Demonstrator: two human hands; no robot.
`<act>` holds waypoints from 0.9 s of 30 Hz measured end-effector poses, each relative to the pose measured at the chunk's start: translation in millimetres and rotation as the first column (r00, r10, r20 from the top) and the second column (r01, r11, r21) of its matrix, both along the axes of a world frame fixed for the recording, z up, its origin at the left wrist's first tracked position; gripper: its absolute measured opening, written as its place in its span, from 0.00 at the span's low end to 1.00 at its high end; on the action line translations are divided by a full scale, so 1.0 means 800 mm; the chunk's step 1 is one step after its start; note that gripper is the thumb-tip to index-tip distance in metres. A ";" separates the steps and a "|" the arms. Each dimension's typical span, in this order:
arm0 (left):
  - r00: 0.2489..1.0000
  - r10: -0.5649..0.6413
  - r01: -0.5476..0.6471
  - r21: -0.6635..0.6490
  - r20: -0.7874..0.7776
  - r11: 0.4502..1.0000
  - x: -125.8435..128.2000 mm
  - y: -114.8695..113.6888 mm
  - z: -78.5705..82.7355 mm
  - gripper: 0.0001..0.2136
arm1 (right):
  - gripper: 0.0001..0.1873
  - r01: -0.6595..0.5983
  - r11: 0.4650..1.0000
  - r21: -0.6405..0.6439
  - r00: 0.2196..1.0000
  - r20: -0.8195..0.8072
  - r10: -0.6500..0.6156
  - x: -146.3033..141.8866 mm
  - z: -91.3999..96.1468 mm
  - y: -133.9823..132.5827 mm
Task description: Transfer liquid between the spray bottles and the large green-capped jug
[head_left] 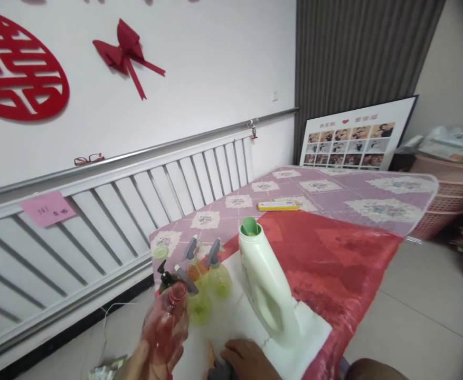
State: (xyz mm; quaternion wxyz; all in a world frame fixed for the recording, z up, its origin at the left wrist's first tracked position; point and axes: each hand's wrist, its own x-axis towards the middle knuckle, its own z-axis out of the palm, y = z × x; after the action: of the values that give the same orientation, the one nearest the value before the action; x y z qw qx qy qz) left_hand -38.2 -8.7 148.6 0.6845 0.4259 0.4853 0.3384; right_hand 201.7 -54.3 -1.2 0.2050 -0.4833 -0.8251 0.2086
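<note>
My left hand (136, 360) is wrapped around a see-through red bottle (167, 322) with an uncovered neck. At the bottom edge, my right hand (249, 359) is closed around a dark grey spray head (220, 370), partly cut off by the frame. Just beyond the red bottle stand spray bottles with grey heads: a yellow-green one (199, 306), another yellowish one (220, 279) and an orange one (195, 268). A dark pump bottle (165, 277) is half hidden behind the red bottle. To the right, a large white jug (268, 285) with its green spout (250, 227) uncovered stands upright on white paper towel (312, 338).
A floral tablecloth (318, 186) and red plastic sheet (334, 243) cover the table. A yellow flat case (277, 206) lies farther back; a pale green cap (160, 252) sits at the left edge. A white radiator (156, 192) lines the wall. Pink baskets (445, 184) stand right.
</note>
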 end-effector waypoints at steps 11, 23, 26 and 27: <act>0.765 0.212 -0.070 -0.248 0.608 0.966 -0.012 -0.055 -0.109 0.30 | 0.28 0.068 0.995 -0.075 0.990 0.125 -0.058 -0.024 0.067 -0.019; 0.693 0.173 0.015 -0.254 0.700 0.967 0.005 -0.036 -0.128 0.25 | 0.23 0.122 0.990 -0.071 0.972 -0.194 -0.133 0.014 0.096 -0.023; 0.701 0.178 0.021 -0.270 0.690 0.963 0.010 -0.035 -0.130 0.24 | 0.25 0.129 0.988 -0.087 0.975 -0.170 -0.143 0.017 0.091 -0.021; 0.711 0.192 0.014 -0.286 0.677 0.958 0.012 -0.035 -0.128 0.23 | 0.27 0.131 0.988 -0.083 0.979 -0.149 -0.142 0.018 0.089 -0.022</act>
State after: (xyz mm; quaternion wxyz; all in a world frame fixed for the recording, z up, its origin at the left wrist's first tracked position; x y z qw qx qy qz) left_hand -28.7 -37.0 45.8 0.8508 0.1451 0.2524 0.4374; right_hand 216.0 -71.6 70.0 0.2644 -0.5283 -0.7634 0.2610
